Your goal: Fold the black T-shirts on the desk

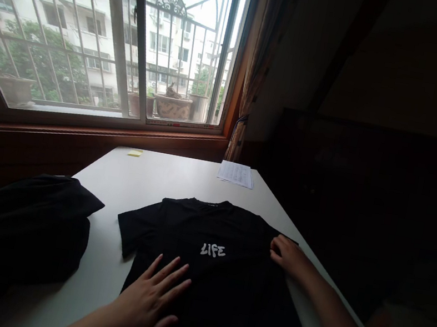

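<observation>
A black T-shirt (231,284) with white "LIFE" lettering lies spread out on the white table, its neckline toward the window. My left hand (154,299) rests flat on the shirt's left front, fingers spread, holding nothing. At the right sleeve, my right hand (287,254) has its fingers curled in and closed on the fabric of the T-shirt. The lower part of the shirt runs into dark shadow at the bottom of the view.
A heap of black cloth (33,227) lies on the table's left side. At the far end of the white table (166,174) are paper sheets (236,174) and a yellow sticky note (134,153). Behind stands a barred window (168,36) with a tied curtain (242,122).
</observation>
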A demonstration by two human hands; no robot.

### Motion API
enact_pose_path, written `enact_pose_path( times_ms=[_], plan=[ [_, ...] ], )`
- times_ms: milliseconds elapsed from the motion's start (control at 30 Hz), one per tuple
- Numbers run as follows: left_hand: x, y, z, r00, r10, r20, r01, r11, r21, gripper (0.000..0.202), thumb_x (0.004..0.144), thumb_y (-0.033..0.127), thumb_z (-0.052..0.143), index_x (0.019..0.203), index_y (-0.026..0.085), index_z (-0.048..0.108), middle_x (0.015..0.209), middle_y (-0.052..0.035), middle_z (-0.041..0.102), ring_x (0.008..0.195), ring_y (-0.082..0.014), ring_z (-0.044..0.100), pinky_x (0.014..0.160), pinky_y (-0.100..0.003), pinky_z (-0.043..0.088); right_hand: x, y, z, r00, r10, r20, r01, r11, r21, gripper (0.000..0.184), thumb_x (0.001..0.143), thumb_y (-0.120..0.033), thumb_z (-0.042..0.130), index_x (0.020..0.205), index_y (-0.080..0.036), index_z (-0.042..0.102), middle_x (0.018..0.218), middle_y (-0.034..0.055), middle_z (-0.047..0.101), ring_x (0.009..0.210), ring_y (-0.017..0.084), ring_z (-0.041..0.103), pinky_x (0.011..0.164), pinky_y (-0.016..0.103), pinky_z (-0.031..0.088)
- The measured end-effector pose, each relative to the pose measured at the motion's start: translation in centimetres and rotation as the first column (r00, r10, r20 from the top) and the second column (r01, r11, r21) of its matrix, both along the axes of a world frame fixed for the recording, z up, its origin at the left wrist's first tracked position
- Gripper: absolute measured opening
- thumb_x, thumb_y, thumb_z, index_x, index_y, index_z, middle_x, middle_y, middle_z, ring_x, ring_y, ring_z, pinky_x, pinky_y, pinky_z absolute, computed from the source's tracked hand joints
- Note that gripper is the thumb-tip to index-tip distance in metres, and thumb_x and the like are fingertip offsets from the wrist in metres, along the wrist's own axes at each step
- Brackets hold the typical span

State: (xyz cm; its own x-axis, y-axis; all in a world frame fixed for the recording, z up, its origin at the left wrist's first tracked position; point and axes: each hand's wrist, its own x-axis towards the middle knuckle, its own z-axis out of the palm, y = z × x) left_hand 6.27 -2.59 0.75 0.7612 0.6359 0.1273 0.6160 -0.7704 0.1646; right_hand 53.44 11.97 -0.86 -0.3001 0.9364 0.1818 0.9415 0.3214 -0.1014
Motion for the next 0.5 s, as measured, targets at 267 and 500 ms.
enact_pose_path(
  times_ms=[267,500],
  plan=[
    [4.4,-3.4,-3.7,0.996,-0.084,0.041,0.079,0.989,0.125,0.074,0.102,0.051,0.051,0.161,0.034,0.010,0.160,-0.0105,0.030,0.143,-0.0356,0.039,0.112,-0.056,0.043,2.1,-1.0,0.9,1.000,0.015,-0.012,-0.015,0.999,-0.043,0.003,0.080,-0.026,0.060,0.078,-0.024,0.059,0.089,0.0051,0.066,0.084,0.025,0.062,0.076,0.037,0.047],
    [1.3,0.4,0.5,0.964,0.166,0.207,-0.166,0.986,-0.015,0.050,0.103,0.042,0.048,0.151,0.030,0.041,0.155,-0.0046,0.045,0.145,-0.0298,0.038,0.119,-0.057,0.034,1.1,-1.8,1.8,0.999,-0.022,0.036,0.021,0.999,0.024,0.011,0.079,-0.023,0.056,0.087,-0.023,0.065,0.093,0.0062,0.069,0.091,0.026,0.066,0.083,0.039,0.050]
  ],
)
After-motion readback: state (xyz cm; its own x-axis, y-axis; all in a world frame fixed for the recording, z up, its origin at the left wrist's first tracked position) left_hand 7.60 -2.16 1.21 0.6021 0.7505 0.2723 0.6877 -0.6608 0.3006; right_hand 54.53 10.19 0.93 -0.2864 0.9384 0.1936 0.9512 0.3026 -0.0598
